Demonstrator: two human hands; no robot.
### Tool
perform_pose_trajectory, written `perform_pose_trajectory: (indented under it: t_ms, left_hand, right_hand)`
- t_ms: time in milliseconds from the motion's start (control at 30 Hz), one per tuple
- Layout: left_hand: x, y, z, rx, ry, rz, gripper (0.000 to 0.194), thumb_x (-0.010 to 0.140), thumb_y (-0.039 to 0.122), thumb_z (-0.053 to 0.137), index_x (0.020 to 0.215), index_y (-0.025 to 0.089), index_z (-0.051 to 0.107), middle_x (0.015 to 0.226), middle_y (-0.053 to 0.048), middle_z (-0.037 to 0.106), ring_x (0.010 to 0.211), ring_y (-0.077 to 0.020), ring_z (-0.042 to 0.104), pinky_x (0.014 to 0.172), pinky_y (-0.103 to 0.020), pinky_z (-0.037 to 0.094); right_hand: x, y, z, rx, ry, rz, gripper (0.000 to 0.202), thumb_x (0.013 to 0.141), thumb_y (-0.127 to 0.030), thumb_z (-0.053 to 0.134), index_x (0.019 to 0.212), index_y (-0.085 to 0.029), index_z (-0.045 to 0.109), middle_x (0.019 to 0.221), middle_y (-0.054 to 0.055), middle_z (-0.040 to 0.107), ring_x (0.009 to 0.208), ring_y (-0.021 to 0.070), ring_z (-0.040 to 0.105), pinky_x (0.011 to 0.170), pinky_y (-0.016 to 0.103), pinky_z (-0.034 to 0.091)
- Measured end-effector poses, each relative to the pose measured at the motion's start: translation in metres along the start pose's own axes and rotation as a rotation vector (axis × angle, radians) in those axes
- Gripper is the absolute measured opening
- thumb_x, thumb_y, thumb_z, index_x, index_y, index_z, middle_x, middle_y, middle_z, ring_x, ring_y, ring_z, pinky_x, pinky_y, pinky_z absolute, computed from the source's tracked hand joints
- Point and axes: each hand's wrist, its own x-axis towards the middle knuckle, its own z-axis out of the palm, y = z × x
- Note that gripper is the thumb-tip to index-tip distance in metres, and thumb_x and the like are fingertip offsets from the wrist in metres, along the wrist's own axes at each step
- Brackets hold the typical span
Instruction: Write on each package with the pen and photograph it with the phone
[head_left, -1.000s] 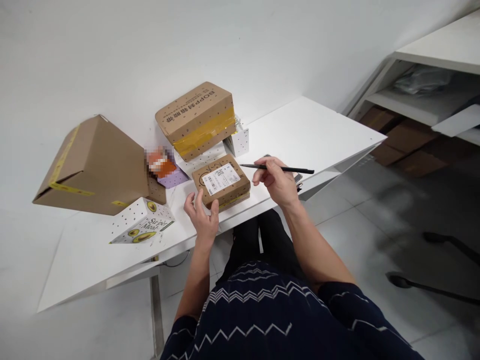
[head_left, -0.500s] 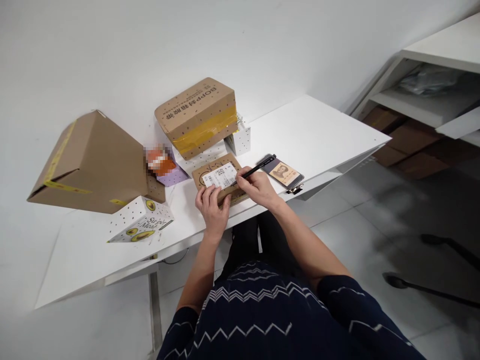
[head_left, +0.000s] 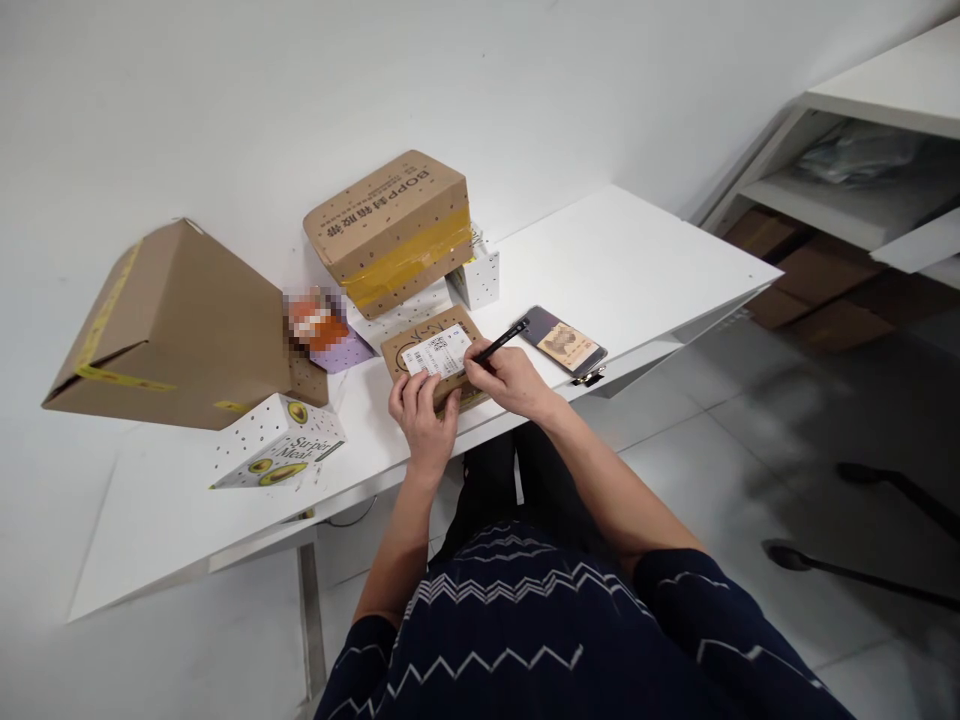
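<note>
A small brown cardboard box lies near the front edge of the white table, with a white printed label on its top. My left hand grips the front left part of this box, fingertips on top by the label and thumb at the front side. In my right hand is a black pen, pinched over the right part of the label; my fingers hide its tip. Just right of that hand lies a phone with a picture on it.
On the left stand a large brown carton and a white avocado-print box. Behind my hands a taped carton rests on white boxes. An orange and purple packet lies between the cartons. Shelving stands at the right.
The pen has tilted slightly and moved a little left with my right hand. My left hand stays on the small box. The view has shifted slightly.
</note>
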Motion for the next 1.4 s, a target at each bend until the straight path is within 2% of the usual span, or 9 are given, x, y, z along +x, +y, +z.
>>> perform_pose_trajectory:
  t_ms: [433,633,733,800,933,1000,1200,1333,1400]
  left_hand:
    - [0.000,0.000,0.000,-0.009,0.000,0.010,0.029,0.089,0.035,0.064,0.111,0.016,0.066,0.116,-0.015,0.065,0.125,-0.0290,0.047,0.108,-0.047,0.039]
    - [0.001,0.000,0.000,0.005,0.003,0.008,0.029,0.089,0.036,0.064,0.109,0.016,0.066,0.114,-0.014,0.066,0.123,-0.0285,0.049,0.108,-0.047,0.039]
    - [0.000,-0.002,0.001,-0.006,0.006,0.006,0.029,0.089,0.037,0.065,0.109,0.016,0.067,0.114,-0.015,0.065,0.124,-0.0291,0.049,0.108,-0.048,0.039]
    - [-0.001,-0.003,0.002,-0.027,-0.004,-0.010,0.030,0.089,0.039,0.064,0.109,0.016,0.067,0.115,-0.015,0.065,0.125,-0.0295,0.048,0.109,-0.049,0.038]
    - [-0.001,-0.005,0.003,-0.019,-0.023,-0.024,0.032,0.089,0.042,0.062,0.109,0.016,0.066,0.115,-0.016,0.065,0.124,-0.0298,0.049,0.109,-0.050,0.037]
    - [-0.001,-0.005,0.003,-0.010,-0.024,-0.015,0.032,0.090,0.041,0.062,0.109,0.016,0.066,0.115,-0.016,0.064,0.123,-0.0296,0.049,0.108,-0.050,0.038]
    - [-0.001,-0.006,0.004,0.012,0.010,0.037,0.031,0.089,0.039,0.063,0.109,0.016,0.066,0.114,-0.016,0.065,0.123,-0.0294,0.049,0.107,-0.048,0.039]
    - [-0.001,-0.007,0.005,0.042,0.036,0.064,0.030,0.089,0.038,0.064,0.108,0.016,0.066,0.112,-0.015,0.065,0.121,-0.0293,0.051,0.106,-0.048,0.041]
    - [-0.001,-0.007,0.006,0.034,0.048,0.077,0.030,0.088,0.037,0.064,0.108,0.015,0.066,0.112,-0.015,0.065,0.121,-0.0294,0.051,0.106,-0.048,0.041]
  right_hand:
    - [0.000,0.003,0.000,0.081,0.047,0.033,0.019,0.090,-0.033,0.050,0.077,-0.020,0.055,0.077,0.001,0.062,0.059,0.0112,0.052,0.057,0.024,0.039]
    - [0.003,0.012,0.002,0.435,0.373,0.201,0.027,0.093,-0.049,0.048,0.085,-0.024,0.050,0.062,-0.004,0.056,0.051,0.0114,0.050,0.051,0.024,0.040]
    - [0.006,0.030,-0.014,0.344,0.533,0.308,0.026,0.097,-0.046,0.038,0.085,-0.024,0.047,0.067,-0.002,0.059,0.053,0.0123,0.053,0.053,0.025,0.042]
    - [0.007,0.049,-0.026,0.085,0.396,0.437,0.024,0.097,-0.041,0.041,0.083,-0.022,0.049,0.066,0.001,0.061,0.056,0.0143,0.056,0.056,0.026,0.043]
    - [0.006,0.083,-0.031,-0.480,-0.178,0.635,0.020,0.087,-0.033,0.062,0.074,-0.018,0.057,0.076,0.011,0.068,0.073,0.0216,0.063,0.065,0.030,0.043]
    - [0.007,0.092,-0.024,-0.577,-0.300,0.671,0.020,0.087,-0.034,0.062,0.079,-0.016,0.062,0.089,0.016,0.071,0.084,0.0251,0.065,0.069,0.031,0.043]
    - [0.006,0.094,-0.014,-0.601,-0.169,0.681,0.039,0.093,-0.045,0.057,0.114,-0.013,0.061,0.111,0.020,0.068,0.099,0.0276,0.063,0.082,0.034,0.043]
    - [-0.003,0.101,-0.038,-0.848,0.035,0.721,0.053,0.089,-0.048,0.062,0.130,-0.015,0.053,0.134,0.024,0.052,0.122,0.0377,0.048,0.094,0.046,0.038]
    - [-0.011,0.107,-0.053,-0.889,0.027,0.804,0.062,0.083,-0.052,0.066,0.133,-0.017,0.051,0.140,0.024,0.046,0.127,0.0416,0.040,0.096,0.051,0.036]
